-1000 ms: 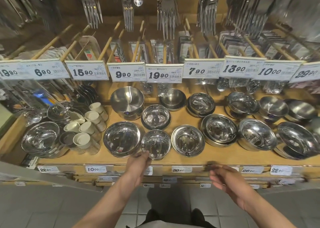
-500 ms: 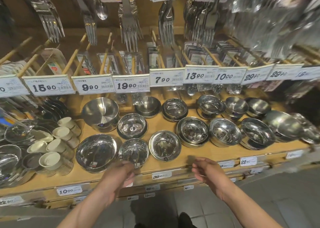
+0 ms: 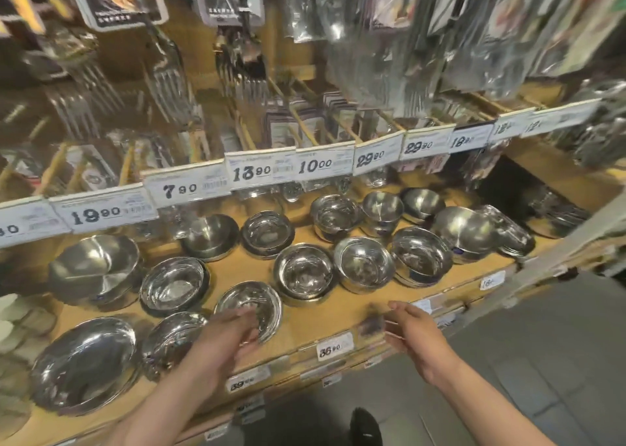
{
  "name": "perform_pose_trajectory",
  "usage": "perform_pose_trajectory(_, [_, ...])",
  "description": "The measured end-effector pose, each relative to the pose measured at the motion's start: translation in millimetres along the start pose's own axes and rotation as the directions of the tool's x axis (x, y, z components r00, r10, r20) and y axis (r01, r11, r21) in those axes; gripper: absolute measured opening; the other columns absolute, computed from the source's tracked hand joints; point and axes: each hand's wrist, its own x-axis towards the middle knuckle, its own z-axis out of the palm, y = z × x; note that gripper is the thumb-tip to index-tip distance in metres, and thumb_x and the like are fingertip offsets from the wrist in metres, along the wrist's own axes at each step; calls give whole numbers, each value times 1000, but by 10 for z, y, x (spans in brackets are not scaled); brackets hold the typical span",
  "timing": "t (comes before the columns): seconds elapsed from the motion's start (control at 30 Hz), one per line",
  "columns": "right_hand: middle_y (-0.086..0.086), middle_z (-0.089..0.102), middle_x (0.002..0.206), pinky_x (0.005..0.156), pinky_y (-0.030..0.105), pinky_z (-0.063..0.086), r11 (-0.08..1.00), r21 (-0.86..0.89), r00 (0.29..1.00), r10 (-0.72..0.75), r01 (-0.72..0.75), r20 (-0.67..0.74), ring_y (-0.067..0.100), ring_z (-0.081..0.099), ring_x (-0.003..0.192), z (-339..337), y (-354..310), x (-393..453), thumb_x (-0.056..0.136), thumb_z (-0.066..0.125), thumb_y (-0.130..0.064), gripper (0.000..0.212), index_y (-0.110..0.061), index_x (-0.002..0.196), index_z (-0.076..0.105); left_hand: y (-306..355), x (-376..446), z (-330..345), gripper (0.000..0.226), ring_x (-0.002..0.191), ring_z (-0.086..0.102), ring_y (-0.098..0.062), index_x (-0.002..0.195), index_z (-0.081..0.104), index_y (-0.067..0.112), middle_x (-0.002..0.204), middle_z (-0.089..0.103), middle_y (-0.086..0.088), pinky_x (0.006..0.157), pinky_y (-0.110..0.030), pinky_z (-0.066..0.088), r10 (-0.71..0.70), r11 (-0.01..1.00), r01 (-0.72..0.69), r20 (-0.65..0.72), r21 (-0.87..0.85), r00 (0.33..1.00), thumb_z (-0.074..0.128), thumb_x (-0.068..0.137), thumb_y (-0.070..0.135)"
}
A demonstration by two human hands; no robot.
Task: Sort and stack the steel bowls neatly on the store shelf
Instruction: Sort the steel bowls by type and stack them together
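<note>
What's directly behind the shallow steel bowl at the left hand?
Behind the shallow bowl, a deeper steel bowl sits on the wooden shelf. The left hand covers the shallow bowl's near rim.

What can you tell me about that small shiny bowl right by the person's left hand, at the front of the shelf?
The small steel bowl is round, shallow and mirror-bright, seemingly polished steel. It sits upright on the wooden shelf near the front edge. The left hand covers its near rim; blur hides whether the fingers grip it.
</note>
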Motion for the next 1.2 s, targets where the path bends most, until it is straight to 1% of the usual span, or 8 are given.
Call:
perform_pose_trajectory(0.1, [9,69,85,65,30,47,1000,-1,1000,-15,15,-9,21,62,75,-317,-126,258,104,52,-16,13,-12,111,62,73,109,398,16,63,61,-16,112,63,-3,73,65,-10,46,-22,52,-1,999,-2,-63,-43,998,61,97,2])
perform_pose_trajectory(0.27, [5,68,95,66,29,49,998,-28,992,-66,63,-106,20,63,81,-975,-373,710,102,55,-17,13,-20,111,64,156,293,1200,24,65,74,-16,116,62,1,76,75,-11,61,-27,62,-10,999,6,-64,-51,998,68,93,4])
perform_pose_trajectory(0.43, [5,72,89,57,24,49,999,-19,992,-45,43,-118,15,64,67,-1420,-589,1050,100,61,-18,4,-16,101,65,258,429,1906,58,85,72,-33,92,71,12,88,77,-16,92,-56,56,66,992,-49,-153,113,986,83,45,45])
perform_pose_trajectory(0.57, [3,72,77,54,22,50,999,-34,999,-25,23,-35,12,62,60,-1550,-632,1180,101,58,-15,11,-15,109,65,232,592,2179,43,82,76,-27,113,65,15,89,77,-9,76,-38,63,128,968,-45,-327,248,936,79,79,37])
perform_pose_trajectory(0.67, [-1,72,74,52,18,51,999,-29,1000,-22,22,12,10,64,63,-1604,-641,1206,102,58,-15,11,-14,109,66,227,640,2279,16,76,74,-29,93,65,21,81,76,-6,76,-46,62,211,929,-59,-392,365,895,76,85,31])
perform_pose_trajectory(0.77, [-7,74,74,58,19,54,998,-48,998,-24,27,62,5,67,65,-1662,-650,1216,102,58,-15,12,-15,108,67,209,700,2317,16,64,73,-27,79,61,24,67,74,-3,70,-48,62,255,899,-71,-384,432,887,74,87,26])
perform_pose_trajectory(1.03, [2,70,81,67,22,56,995,-96,994,-28,39,109,14,67,79,-1668,-748,1255,103,53,-10,17,-14,113,67,165,740,2003,24,85,76,-31,106,66,18,96,76,-10,82,-49,62,135,985,-78,-403,153,905,75,86,8])
perform_pose_trajectory(1.2, [7,73,93,64,21,59,991,-121,982,-24,48,190,16,70,83,-1373,-850,1243,102,54,-7,20,-17,113,67,205,527,1658,21,76,77,-29,107,59,11,85,79,-12,61,-31,64,122,989,-145,-379,-34,917,66,92,-1])
